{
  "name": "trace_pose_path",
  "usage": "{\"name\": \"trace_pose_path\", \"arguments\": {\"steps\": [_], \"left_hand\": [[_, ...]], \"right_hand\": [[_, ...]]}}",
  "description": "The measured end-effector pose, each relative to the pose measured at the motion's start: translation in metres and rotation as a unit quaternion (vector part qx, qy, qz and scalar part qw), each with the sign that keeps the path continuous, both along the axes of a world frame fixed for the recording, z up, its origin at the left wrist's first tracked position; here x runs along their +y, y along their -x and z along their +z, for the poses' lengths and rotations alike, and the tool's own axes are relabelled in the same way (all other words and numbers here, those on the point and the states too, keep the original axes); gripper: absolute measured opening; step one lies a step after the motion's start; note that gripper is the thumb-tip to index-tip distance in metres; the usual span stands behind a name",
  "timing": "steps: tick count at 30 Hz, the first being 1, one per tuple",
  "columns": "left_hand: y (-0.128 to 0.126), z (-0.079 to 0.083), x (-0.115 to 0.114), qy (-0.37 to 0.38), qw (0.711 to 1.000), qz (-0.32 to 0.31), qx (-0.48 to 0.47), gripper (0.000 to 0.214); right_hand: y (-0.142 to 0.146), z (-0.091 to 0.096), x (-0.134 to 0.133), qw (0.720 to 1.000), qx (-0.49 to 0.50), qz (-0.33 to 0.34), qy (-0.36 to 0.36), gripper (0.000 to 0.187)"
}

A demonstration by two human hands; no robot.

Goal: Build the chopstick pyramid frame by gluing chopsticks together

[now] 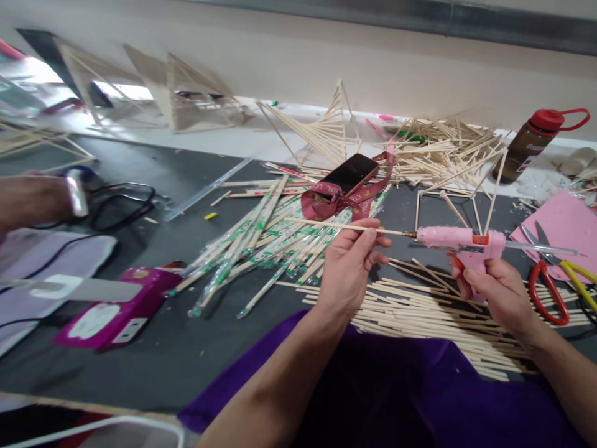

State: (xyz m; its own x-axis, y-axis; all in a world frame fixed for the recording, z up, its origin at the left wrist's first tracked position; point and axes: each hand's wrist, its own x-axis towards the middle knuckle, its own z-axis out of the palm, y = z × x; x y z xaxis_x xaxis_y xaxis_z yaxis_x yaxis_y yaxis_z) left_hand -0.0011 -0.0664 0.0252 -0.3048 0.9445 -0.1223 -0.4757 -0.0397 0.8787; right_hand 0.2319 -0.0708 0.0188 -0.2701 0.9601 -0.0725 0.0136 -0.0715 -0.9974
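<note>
Left hand (349,267): thumb and fingers pinched about a slender wooden stick (336,226), held roughly level above the surface (186,367), its right end at the nozzle of the gun; whether they touch cannot be told for certain. Right hand (497,286): fingers closed round the handle of a pink hot-glue gun (443,238), nozzle turned towards the left hand, a translucent glue stick (532,247) projecting from the rear. Directly behind the gun: an open stick frame (417,214), with uprights close to its barrel. Beneath and in front: bare sticks (429,317), laid in loose rows. Left of these: paper-and-plastic-wrapped chopsticks (261,233), a smartphone (357,169) and a red printed lanyard (364,198) resting over them. At right: scissors (550,295) with red and yellow handles, beside pink paper (559,224). Hazards, as judged: the nozzle, if hot, points at the left fingers, so a slip along the stick could bring a burn; a heavy trigger squeeze could flood the stick end or drip glue on the bare sticks, binding them together; a backward swing of the gun could knock the frame; the protruding glue stick could catch the scissors.
</note>
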Motion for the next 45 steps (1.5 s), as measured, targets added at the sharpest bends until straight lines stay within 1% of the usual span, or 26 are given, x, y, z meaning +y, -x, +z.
{"name": "trace_pose_path", "arguments": {"steps": [4,9,13,16,21,25,31,36,45], "left_hand": [[-0.0005,-0.0001,0.0,0.0,1.0,0.0,0.006,0.03],[-0.0005,0.0006,-0.0003,-0.006,1.0,-0.004,-0.001,0.032],[-0.0006,0.0015,-0.0006,-0.004,1.0,-0.005,0.0,0.03],[-0.0006,0.0012,-0.0006,-0.002,1.0,0.0,0.005,0.029],[0.0003,-0.0013,-0.0004,-0.003,1.0,-0.004,0.004,0.03],[0.0002,-0.0017,-0.0001,-0.002,1.0,-0.005,0.006,0.029],[0.0006,0.0,0.0006,-0.007,1.0,-0.005,-0.009,0.032],[0.001,0.0016,0.0,-0.003,1.0,-0.007,-0.009,0.029],[0.0005,0.0027,0.0005,0.0,1.0,-0.006,-0.028,0.029]], "right_hand": [[0.0004,0.0001,0.0003,1.0,-0.011,-0.001,0.007,0.023],[0.003,0.003,0.0008,0.999,-0.012,-0.02,0.022,0.025],[0.0015,0.0036,0.0001,0.999,-0.035,-0.014,0.011,0.029],[-0.0004,0.0026,-0.0008,0.999,-0.047,-0.014,0.002,0.028],[-0.001,0.0025,-0.0007,0.998,-0.057,0.006,-0.022,0.03],[-0.0009,0.0028,-0.0006,0.997,-0.066,0.018,-0.026,0.034],[-0.0002,0.0018,-0.0012,0.998,-0.057,0.008,-0.019,0.031],[0.0012,0.0034,-0.0009,0.999,-0.05,-0.01,-0.01,0.03],[0.0011,0.0038,-0.0001,1.0,-0.028,-0.008,0.003,0.025]]}}
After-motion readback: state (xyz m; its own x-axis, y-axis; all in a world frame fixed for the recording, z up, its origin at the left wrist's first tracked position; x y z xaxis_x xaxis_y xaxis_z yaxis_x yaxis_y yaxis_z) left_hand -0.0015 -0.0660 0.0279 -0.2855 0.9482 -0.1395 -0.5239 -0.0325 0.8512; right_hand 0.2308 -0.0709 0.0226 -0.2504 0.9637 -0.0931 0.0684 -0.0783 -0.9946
